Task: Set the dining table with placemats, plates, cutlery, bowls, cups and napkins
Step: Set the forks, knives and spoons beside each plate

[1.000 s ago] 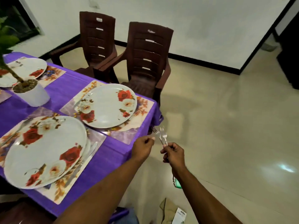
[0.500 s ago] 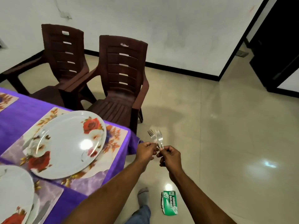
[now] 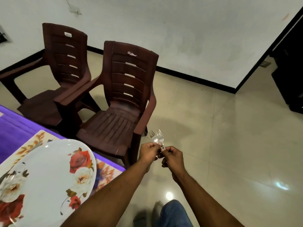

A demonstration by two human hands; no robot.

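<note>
Clearly out past the purple-clothed bench [image 3: 19, 123] edge, left hand [image 3: 148, 152] and right hand [image 3: 172, 157] both pinching two shiny steel forks [image 3: 157, 138] together, liable to slip floorward while being separated

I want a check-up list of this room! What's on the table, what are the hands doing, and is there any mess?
Surface: purple tablecloth covers the table.
Job's things: floral plate sits on a placemat; two forks held over the floor, tines up.
Clutter: nothing seen.
Hands: left hand pinches the forks near the heads; right hand grips their handles.
Cables: nothing seen.
Surroundings: two brown plastic chairs beside the table, tiled floor, white wall.
</note>
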